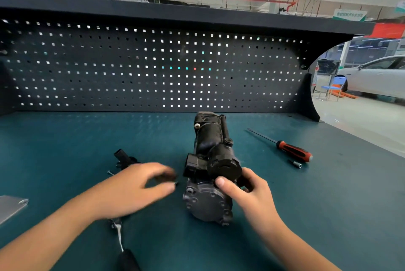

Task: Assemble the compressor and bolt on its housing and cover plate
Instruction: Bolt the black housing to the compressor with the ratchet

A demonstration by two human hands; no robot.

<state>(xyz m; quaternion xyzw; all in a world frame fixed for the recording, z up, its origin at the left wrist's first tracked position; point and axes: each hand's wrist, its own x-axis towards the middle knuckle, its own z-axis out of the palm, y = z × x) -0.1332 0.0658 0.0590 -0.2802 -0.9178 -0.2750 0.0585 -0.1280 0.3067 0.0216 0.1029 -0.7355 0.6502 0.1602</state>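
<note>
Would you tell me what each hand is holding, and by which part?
The right hand grips the compressor at its round black cap; the blurred left hand's hold cannot be told.

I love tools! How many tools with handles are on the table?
2. A red-and-black screwdriver lies right of the compressor. A black-handled tool lies at the bottom edge, left of centre. Others may be hidden under the arms.
</note>
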